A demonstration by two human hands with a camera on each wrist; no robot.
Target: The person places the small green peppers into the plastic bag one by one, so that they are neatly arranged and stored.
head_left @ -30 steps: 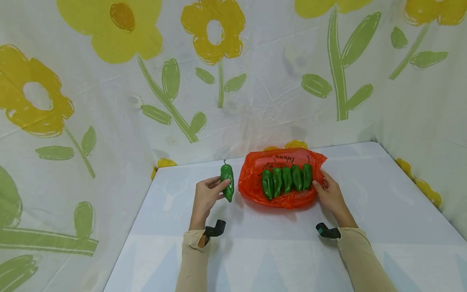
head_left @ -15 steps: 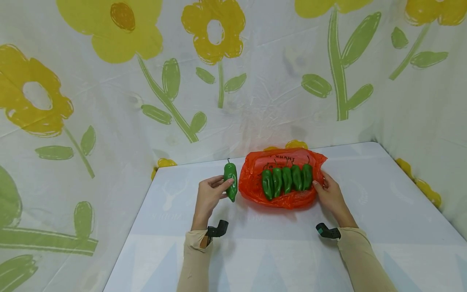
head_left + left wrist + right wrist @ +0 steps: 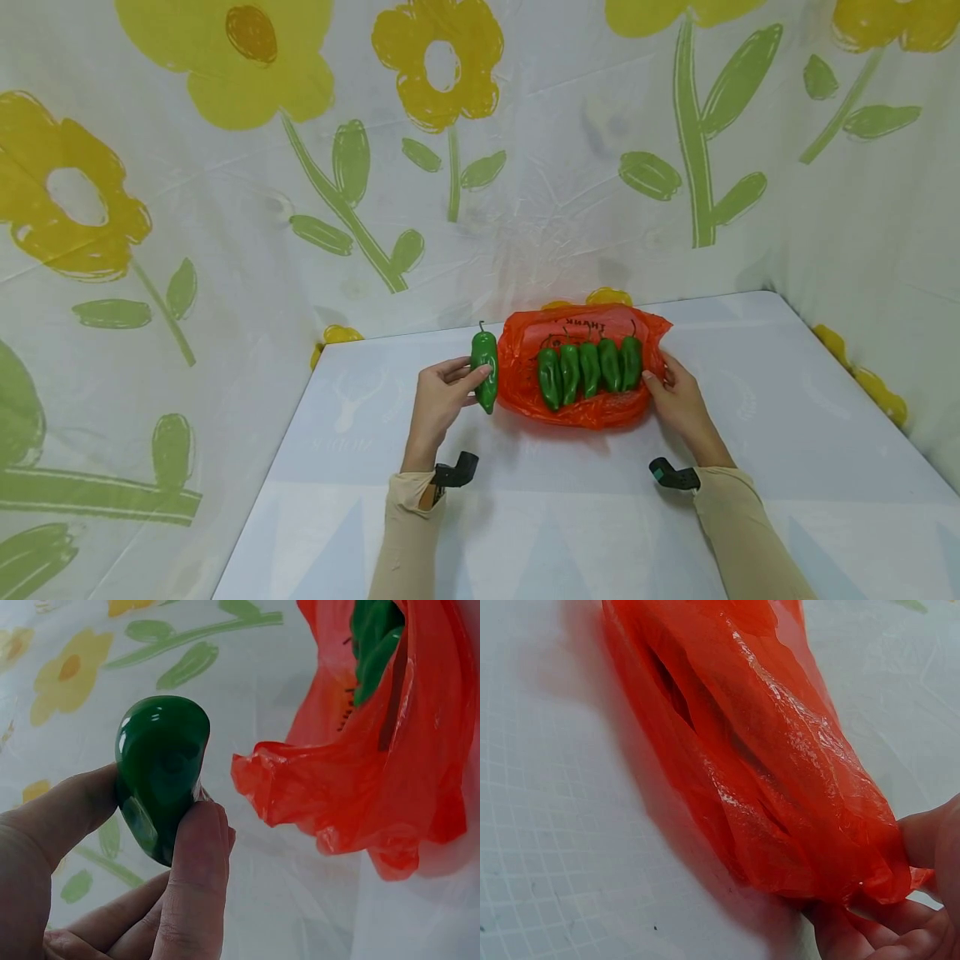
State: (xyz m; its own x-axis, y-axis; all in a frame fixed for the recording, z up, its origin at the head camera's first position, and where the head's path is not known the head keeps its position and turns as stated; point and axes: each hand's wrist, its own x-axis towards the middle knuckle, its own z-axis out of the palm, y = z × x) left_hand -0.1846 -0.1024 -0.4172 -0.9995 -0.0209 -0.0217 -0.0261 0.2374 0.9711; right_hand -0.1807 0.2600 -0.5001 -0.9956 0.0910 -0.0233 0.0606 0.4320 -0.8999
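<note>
In the head view my left hand [image 3: 437,404] holds a glossy green pepper [image 3: 485,375] upright, its thin curved stem pointing up. Thumb and fingers pinch it in the left wrist view, where the pepper [image 3: 160,769] is seen end-on. Just to its right lies a red plastic bag [image 3: 517,379] with dark printing, its mouth spread wide. Several green peppers [image 3: 590,371] stand side by side in a row within the bag. At the bag's right edge, my right hand [image 3: 681,408] grips the thin plastic. The peppers are hidden behind red film in the right wrist view.
The bag rests on a pale table [image 3: 555,517] whose far edge meets a white curtain [image 3: 540,225] printed with yellow flowers. More of this curtain hangs at both sides. Each wrist carries a small black camera [image 3: 457,471].
My left hand has shifted right with the green pepper, bringing it right beside the bag's left edge. My right hand and the bag have stayed in place.
</note>
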